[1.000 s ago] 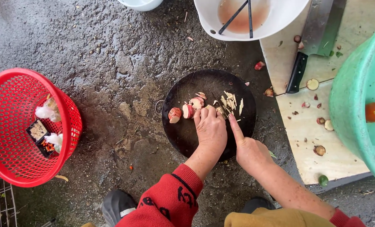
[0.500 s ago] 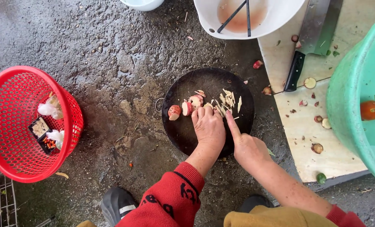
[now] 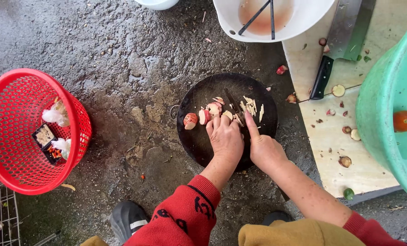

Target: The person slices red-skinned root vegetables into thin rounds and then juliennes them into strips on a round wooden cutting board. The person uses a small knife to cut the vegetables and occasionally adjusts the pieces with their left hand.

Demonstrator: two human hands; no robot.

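Note:
A round dark chopping board lies on the wet concrete ground. On it are pink-skinned sliced pieces and pale thin strips. My left hand presses its fingertips on the slices near the board's middle. My right hand grips a dark knife, index finger stretched along the blade, which rests on the slices next to my left fingertips.
A red mesh basket with scraps stands at left. A white bowl with reddish liquid and chopsticks is at top. A cleaver lies on a pale board. A green tub holds a tomato.
Both hands stay on the chopping board with only slight shifts; the knife keeps working at the slices beside my left fingertips.

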